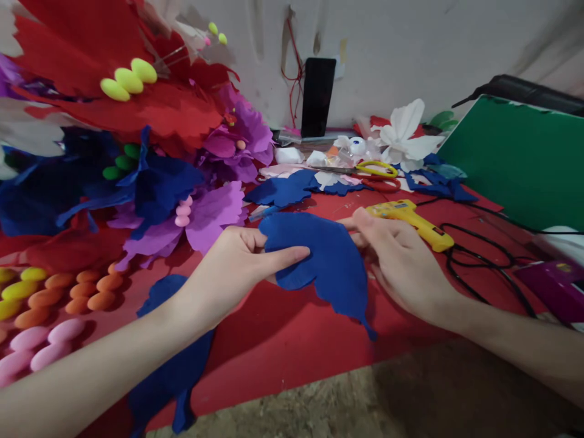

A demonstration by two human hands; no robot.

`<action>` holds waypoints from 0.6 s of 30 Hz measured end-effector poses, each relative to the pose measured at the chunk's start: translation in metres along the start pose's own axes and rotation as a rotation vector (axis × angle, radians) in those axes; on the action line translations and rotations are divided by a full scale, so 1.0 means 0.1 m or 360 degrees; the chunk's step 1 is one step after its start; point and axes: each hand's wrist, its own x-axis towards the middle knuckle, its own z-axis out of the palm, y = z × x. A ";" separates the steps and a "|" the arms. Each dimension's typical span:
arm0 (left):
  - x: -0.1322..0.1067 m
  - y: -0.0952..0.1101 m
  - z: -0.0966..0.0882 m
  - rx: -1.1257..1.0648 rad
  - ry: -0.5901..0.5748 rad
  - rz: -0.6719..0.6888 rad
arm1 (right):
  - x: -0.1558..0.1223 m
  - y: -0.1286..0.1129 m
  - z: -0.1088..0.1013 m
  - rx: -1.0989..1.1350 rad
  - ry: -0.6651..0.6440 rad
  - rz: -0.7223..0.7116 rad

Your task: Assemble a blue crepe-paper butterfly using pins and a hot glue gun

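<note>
A blue butterfly-wing-shaped cutout point(328, 255), which looks like felt or thick paper, is held up above the red tabletop. My left hand point(246, 258) grips its left side, with the thumb flat on top and the fingers behind. At the upper right edge, my right hand point(396, 255) pinches the cutout between thumb and fingers; its fingertips are partly hidden. Another blue cutout point(182, 365) lies under my left forearm, at the table's front edge. Just beyond my right hand rests a yellow glue gun point(410, 220) with a black cord.
Red, blue and purple butterfly shapes point(137, 121) crowd the left. Orange, yellow and pink egg-shaped pieces point(82, 292) line the near left. Scissors point(376, 169), scraps and a white flower point(404, 137) lie at the back. A green board point(520, 164) leans right; a phone point(318, 97) stands against the wall.
</note>
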 end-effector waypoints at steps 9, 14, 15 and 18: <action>0.03 -0.03 0.00 -0.0053 -0.0023 -0.0059 | -0.01 -0.04 0.00 -0.0303 0.0036 -0.0252; 0.03 -0.05 -0.01 -0.0016 -0.0003 -0.0065 | -0.01 -0.04 0.01 -0.0353 0.0066 -0.0294; 0.03 -0.06 -0.01 -0.0016 -0.0012 -0.0064 | -0.01 -0.04 0.01 -0.0336 0.0064 -0.0291; 0.04 -0.07 -0.02 -0.0016 -0.0048 -0.0040 | -0.02 -0.04 0.00 -0.0242 0.0026 -0.0234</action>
